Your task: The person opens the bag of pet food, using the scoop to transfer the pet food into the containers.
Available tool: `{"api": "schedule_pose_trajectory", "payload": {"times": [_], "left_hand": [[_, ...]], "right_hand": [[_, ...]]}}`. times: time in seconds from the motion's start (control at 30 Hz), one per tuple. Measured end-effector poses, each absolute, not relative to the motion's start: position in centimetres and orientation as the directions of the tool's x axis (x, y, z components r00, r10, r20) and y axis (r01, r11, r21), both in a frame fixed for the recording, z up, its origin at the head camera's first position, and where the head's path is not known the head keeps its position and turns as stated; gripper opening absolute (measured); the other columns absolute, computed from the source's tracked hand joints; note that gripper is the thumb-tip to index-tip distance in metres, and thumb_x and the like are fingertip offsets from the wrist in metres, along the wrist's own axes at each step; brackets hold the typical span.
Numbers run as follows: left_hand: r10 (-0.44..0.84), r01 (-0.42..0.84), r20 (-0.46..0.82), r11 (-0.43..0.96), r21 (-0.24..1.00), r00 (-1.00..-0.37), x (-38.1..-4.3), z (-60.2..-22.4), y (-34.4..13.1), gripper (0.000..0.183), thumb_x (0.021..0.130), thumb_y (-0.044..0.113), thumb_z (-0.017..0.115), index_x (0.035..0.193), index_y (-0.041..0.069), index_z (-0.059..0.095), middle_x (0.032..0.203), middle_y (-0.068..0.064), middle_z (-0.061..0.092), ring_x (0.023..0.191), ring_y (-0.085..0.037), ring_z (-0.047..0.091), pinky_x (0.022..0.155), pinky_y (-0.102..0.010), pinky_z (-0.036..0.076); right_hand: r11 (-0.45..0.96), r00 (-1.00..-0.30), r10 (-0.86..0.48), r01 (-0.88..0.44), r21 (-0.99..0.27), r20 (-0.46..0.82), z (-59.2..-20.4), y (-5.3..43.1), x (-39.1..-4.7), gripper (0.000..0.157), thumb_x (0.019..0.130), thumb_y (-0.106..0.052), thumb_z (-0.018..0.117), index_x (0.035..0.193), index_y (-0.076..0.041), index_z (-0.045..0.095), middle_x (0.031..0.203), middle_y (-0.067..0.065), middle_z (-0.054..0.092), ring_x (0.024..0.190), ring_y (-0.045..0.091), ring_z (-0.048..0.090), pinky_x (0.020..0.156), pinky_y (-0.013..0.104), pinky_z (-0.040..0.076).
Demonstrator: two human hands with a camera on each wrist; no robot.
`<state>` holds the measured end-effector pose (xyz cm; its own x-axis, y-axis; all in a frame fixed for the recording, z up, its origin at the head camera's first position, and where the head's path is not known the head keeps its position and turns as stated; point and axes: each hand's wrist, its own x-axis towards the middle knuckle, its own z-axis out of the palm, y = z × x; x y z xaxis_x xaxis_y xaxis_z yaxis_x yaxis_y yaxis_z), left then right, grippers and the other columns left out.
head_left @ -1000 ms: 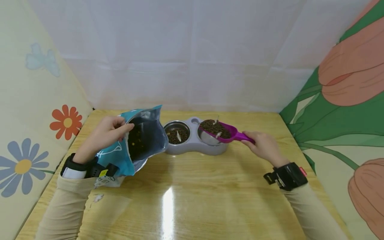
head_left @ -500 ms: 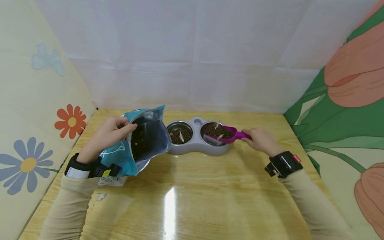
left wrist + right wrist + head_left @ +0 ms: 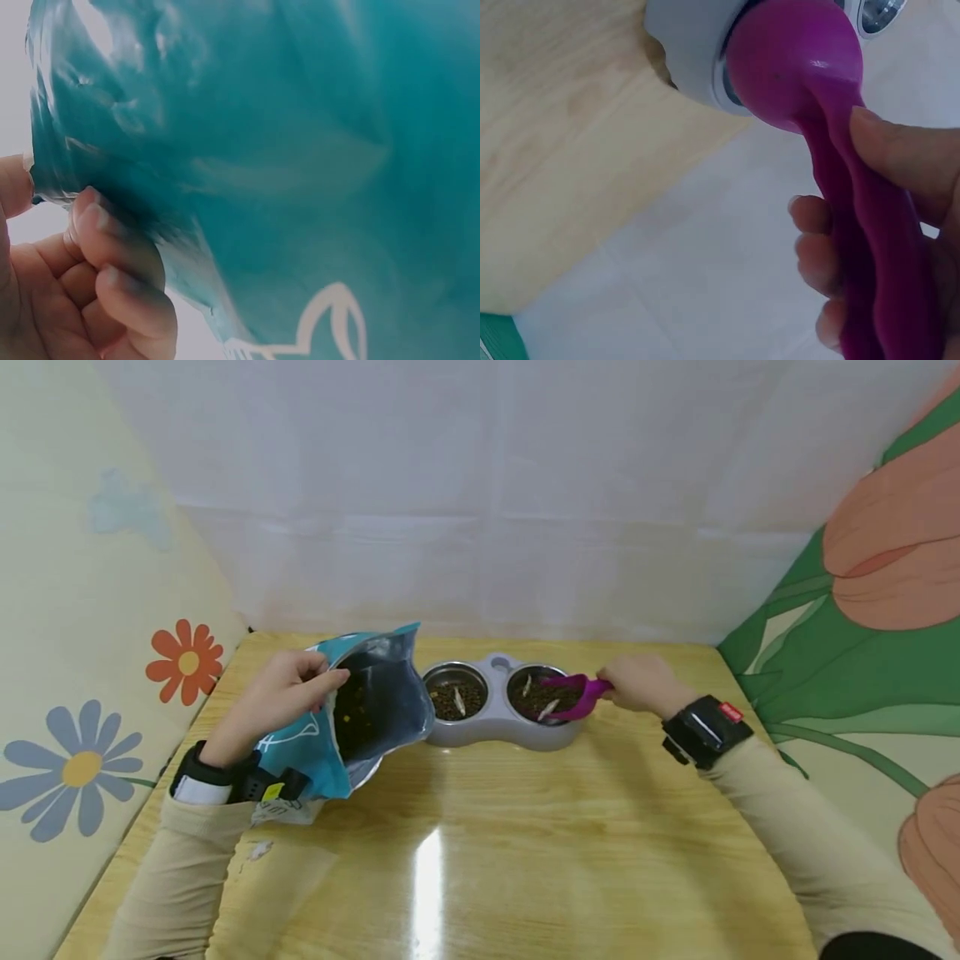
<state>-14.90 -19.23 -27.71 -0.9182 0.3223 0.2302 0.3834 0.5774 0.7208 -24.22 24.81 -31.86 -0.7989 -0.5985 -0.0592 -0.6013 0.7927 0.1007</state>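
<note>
My left hand [image 3: 296,689] pinches the upper edge of a blue foil-lined pet food bag [image 3: 303,752], whose wide mouth faces right and shows dark kibble inside. In the left wrist view the fingers [image 3: 124,262] curl at the bag's edge. My right hand [image 3: 641,683] grips the handle of a purple scoop [image 3: 585,697]; in the right wrist view the thumb [image 3: 900,150] lies along that handle. The scoop tips over the right metal bowl of a grey double feeder [image 3: 498,731]. Brown kibble with small dried fish [image 3: 550,708] lies in that bowl. The left bowl [image 3: 454,692] also holds kibble and a fish.
The feeder stands toward the back of a glossy wooden table [image 3: 510,860]. Behind it hangs a white sheet [image 3: 480,510]. A floral panel borders each side. A torn pale patch [image 3: 260,850] marks the tabletop near the left sleeve.
My right hand has raised the handle and tilted the scoop down to the left, and its kibble has gone into the right bowl. The left hand keeps its grip on the bag.
</note>
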Motion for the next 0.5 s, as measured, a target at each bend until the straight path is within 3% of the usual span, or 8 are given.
{"api": "schedule_pose_trajectory", "payload": {"times": [0.23, 0.5], "left_hand": [[0.328, 0.397, 0.247, 0.555, 0.731, -0.912, -15.0, -27.8, -19.1, 0.032, 0.089, 0.007, 0.056, 0.059, 0.005, 0.044, 0.050, -0.002, 0.043, 0.044, -0.016, 0.041, 0.042, -0.028, 0.031], [0.317, 0.390, 0.244, 0.566, 0.726, -0.916, -15.1, -28.0, -19.1, 0.030, 0.088, 0.004, 0.056, 0.060, 0.005, 0.045, 0.051, -0.001, 0.044, 0.046, -0.014, 0.042, 0.042, -0.027, 0.031]], "right_hand": [[0.788, -0.805, -0.584, -0.593, 0.168, -0.103, -30.5, 24.4, -24.7, 0.024, 0.075, -0.017, 0.070, 0.060, -0.013, 0.051, 0.059, 0.000, 0.049, 0.055, 0.018, 0.048, 0.048, 0.038, 0.042], [0.774, -0.806, -0.577, -0.591, 0.227, -0.129, -29.0, 23.9, -24.8, 0.022, 0.071, -0.006, 0.068, 0.058, -0.011, 0.051, 0.060, 0.002, 0.050, 0.055, 0.019, 0.049, 0.048, 0.037, 0.044]]}}
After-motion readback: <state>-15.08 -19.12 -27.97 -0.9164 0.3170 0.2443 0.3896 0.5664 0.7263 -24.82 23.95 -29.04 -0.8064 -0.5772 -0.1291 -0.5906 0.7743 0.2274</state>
